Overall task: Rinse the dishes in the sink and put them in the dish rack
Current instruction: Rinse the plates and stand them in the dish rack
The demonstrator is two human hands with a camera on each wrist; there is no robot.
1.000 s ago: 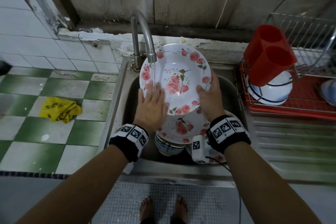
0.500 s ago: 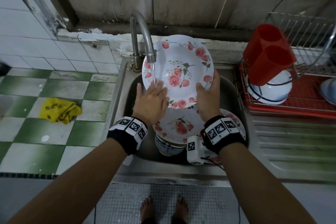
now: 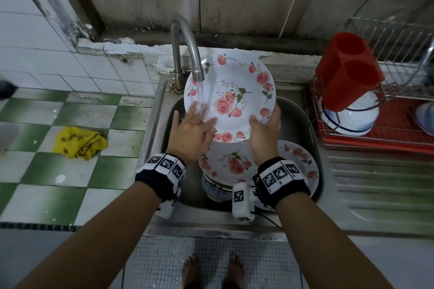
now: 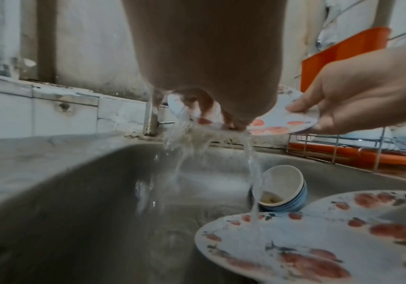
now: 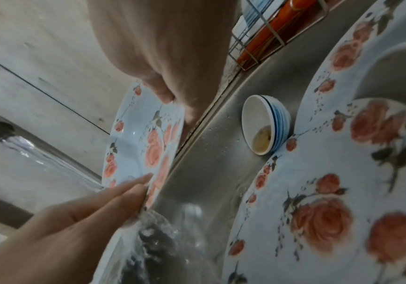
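A white plate with pink roses (image 3: 231,98) (image 5: 143,146) is held tilted under the running tap (image 3: 187,54), over the steel sink (image 3: 303,124). My right hand (image 3: 264,134) grips its lower right rim, thumb on the face. My left hand (image 3: 191,131) lies with straight fingers flat on the plate's wet lower left face, in the stream. Water spills off the plate (image 4: 282,123) into the sink. Below lie more rose plates (image 3: 232,162) (image 4: 294,247) and a small blue-striped bowl (image 5: 266,124) (image 4: 282,190) with residue inside.
A wire dish rack (image 3: 399,58) on a red tray stands right of the sink, holding a red cutlery holder (image 3: 347,70) and an upturned white bowl (image 3: 350,117). A yellow cloth (image 3: 78,142) lies on the tiled counter at left. The ribbed drainboard (image 3: 380,183) sits at front right.
The plate has risen and moved slightly right under the tap. My left hand has slid over its lower left face in the stream. My right hand keeps its hold on the rim.
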